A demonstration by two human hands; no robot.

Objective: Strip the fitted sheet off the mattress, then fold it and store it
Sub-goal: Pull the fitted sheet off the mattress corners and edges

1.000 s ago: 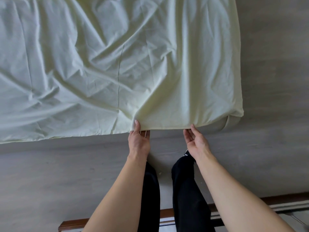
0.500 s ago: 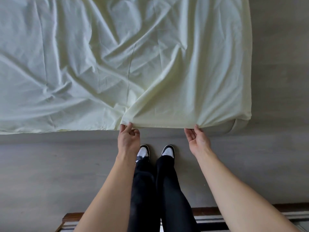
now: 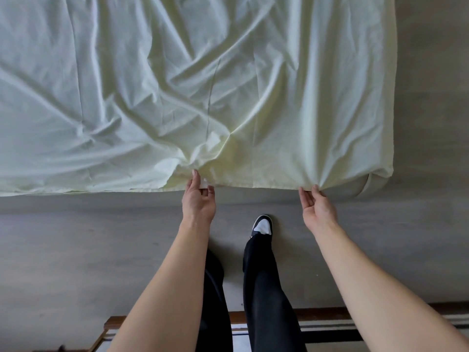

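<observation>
A pale green fitted sheet [image 3: 177,85] lies spread and creased on the grey floor, filling the upper part of the view. My left hand [image 3: 198,199] pinches its near edge at the middle, where the cloth bunches into folds. My right hand [image 3: 317,207] pinches the same edge farther right, just short of the rounded elastic corner [image 3: 368,184]. Both arms reach forward from the bottom of the view. No mattress shows.
Grey floor [image 3: 76,250] runs along the near side and up the right of the sheet. My black trouser legs and one black-and-white shoe [image 3: 262,224] stand between my arms. A brown wooden edge [image 3: 114,322] with a striped surface lies behind my feet.
My hands have spread wider apart along the sheet's near edge, the right one nearing the corner. The cloth now bunches at my left hand. My feet shifted.
</observation>
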